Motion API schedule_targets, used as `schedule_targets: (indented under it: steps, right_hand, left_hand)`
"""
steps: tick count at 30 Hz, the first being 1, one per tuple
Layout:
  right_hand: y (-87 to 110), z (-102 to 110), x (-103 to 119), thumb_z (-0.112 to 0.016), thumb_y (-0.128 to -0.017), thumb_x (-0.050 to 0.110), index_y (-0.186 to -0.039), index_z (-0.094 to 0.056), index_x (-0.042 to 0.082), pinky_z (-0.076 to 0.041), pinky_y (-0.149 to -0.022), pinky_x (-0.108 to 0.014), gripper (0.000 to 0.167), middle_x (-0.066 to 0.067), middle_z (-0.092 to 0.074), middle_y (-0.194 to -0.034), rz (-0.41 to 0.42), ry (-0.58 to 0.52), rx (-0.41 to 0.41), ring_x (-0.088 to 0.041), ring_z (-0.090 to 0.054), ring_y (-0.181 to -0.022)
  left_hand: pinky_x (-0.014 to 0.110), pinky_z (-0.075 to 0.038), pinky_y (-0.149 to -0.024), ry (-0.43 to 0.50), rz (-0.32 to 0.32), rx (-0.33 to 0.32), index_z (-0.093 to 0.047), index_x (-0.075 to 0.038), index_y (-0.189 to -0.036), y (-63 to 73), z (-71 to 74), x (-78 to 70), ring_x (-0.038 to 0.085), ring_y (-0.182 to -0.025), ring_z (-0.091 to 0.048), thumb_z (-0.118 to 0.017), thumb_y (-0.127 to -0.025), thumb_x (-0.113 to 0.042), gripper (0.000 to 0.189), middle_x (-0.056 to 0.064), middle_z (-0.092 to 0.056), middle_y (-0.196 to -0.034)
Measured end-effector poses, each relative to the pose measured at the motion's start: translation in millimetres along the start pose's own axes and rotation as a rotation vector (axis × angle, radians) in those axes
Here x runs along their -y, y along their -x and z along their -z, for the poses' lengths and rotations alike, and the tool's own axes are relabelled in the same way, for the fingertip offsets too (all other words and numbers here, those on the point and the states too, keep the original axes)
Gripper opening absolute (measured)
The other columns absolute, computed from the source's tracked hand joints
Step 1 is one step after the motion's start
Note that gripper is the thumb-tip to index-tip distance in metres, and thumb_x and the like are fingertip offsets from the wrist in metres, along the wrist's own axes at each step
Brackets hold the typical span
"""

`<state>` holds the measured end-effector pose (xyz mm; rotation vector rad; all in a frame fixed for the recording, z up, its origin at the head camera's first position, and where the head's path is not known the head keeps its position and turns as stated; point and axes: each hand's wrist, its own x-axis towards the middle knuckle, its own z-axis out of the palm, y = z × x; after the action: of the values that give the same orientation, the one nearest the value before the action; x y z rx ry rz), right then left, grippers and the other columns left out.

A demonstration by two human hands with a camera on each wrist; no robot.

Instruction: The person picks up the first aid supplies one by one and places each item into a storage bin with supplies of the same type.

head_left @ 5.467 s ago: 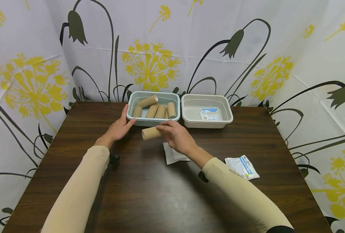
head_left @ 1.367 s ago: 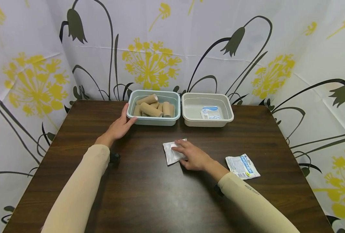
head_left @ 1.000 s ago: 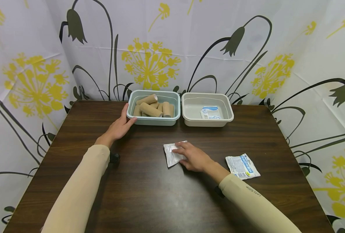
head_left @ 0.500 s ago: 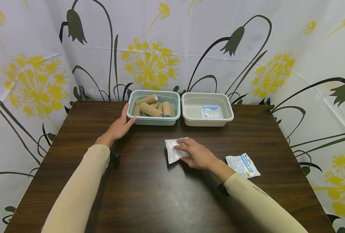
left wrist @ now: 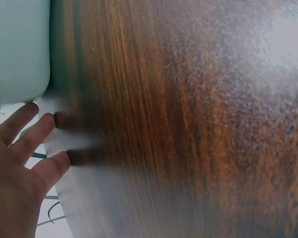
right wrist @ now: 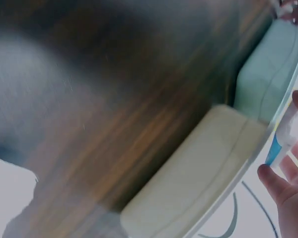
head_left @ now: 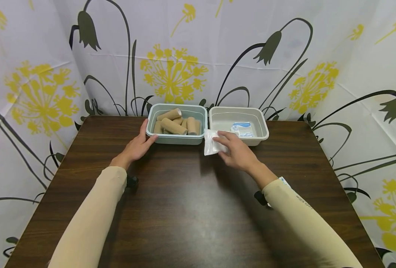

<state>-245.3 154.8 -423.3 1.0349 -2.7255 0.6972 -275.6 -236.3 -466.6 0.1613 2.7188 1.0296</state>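
Observation:
My right hand point(head_left: 239, 153) pinches a white plastic packet point(head_left: 212, 143) just in front of the front rim of the cream bin point(head_left: 255, 142). The right wrist view shows a blue patch on this packet point(right wrist: 274, 150) between thumb and fingers. Inside the cream bin lies another packet point(head_left: 242, 129) printed "Surgical". With fingers spread, my left hand point(head_left: 135, 149) rests against the left end of the pale blue bin point(head_left: 181, 140). Several cardboard tubes point(head_left: 173, 126) lie piled in that blue bin. In the left wrist view, fingertips are right at the bin's lower corner point(left wrist: 25, 74).
The two bins stand side by side at the back edge of the dark wooden table point(head_left: 184, 216). A third packet point(head_left: 283, 181) on the table at right is mostly hidden under the right forearm. A flower-patterned curtain point(head_left: 198, 48) hangs behind.
Earlier the right hand put a cardboard tube into the blue bin. It then took hold of the white packet on the table and lifted it toward the cream bin. The left hand stayed put.

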Motion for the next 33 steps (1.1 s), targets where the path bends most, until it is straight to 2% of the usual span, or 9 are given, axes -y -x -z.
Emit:
schedule_targets:
  steps: [6,12,17,23,33]
  right_hand:
    - [-12.2,12.4,-20.2,-0.069,-0.086,0.01,-0.133,-0.06,0.005,-0.033,-0.108,-0.046,0.048,-0.02,-0.047,-0.142,-0.083,0.026,-0.054,-0.037,-0.042,-0.132]
    - [-17.8,23.0,-36.9,-0.065,-0.088,0.012,-0.136,-0.058,0.008,-0.034,-0.107,-0.05,0.048,-0.017,-0.045,-0.145,-0.201,0.095,-0.009,-0.038,-0.038,-0.135]
    - [-21.3,25.2,-46.2,-0.059,-0.087,0.007,-0.137,-0.056,0.005,-0.032,-0.108,-0.051,0.049,-0.019,-0.042,-0.146,-0.217,0.116,0.048,-0.041,-0.035,-0.135]
    - [-28.4,25.6,-51.0,-0.055,-0.086,0.006,-0.138,-0.054,0.004,-0.029,-0.11,-0.049,0.052,-0.021,-0.041,-0.146,-0.225,0.117,0.068,-0.041,-0.034,-0.135]
    - [-37.0,22.4,-49.7,-0.058,-0.087,0.008,-0.142,-0.052,0.007,-0.031,-0.109,-0.05,0.055,-0.019,-0.036,-0.151,-0.252,0.136,0.11,-0.038,-0.028,-0.14]
  left_hand:
    - [0.066,-0.02,-0.107,-0.005,0.003,0.001,0.022,-0.035,-0.153,0.4,-0.1,-0.5,0.048,-0.14,-0.025,-0.033,-0.099,-0.063,0.082,0.021,-0.016,-0.16]
    - [0.066,-0.022,-0.106,-0.006,-0.007,-0.004,0.022,-0.036,-0.153,-0.4,0.1,-1.1,0.048,-0.139,-0.027,-0.033,-0.099,-0.063,0.082,0.021,-0.017,-0.16]
    - [0.066,-0.021,-0.107,-0.001,-0.004,-0.004,0.022,-0.036,-0.153,0.2,-0.2,-1.0,0.048,-0.14,-0.026,-0.033,-0.099,-0.063,0.081,0.021,-0.016,-0.16]
    - [0.066,-0.021,-0.107,0.01,-0.002,-0.01,0.021,-0.038,-0.153,1.1,0.3,-1.4,0.048,-0.14,-0.026,-0.034,-0.1,-0.062,0.08,0.02,-0.016,-0.16]
    - [0.066,-0.021,-0.107,0.003,-0.005,-0.016,0.021,-0.036,-0.153,2.3,0.4,-1.0,0.048,-0.14,-0.026,-0.033,-0.099,-0.062,0.081,0.021,-0.016,-0.16]
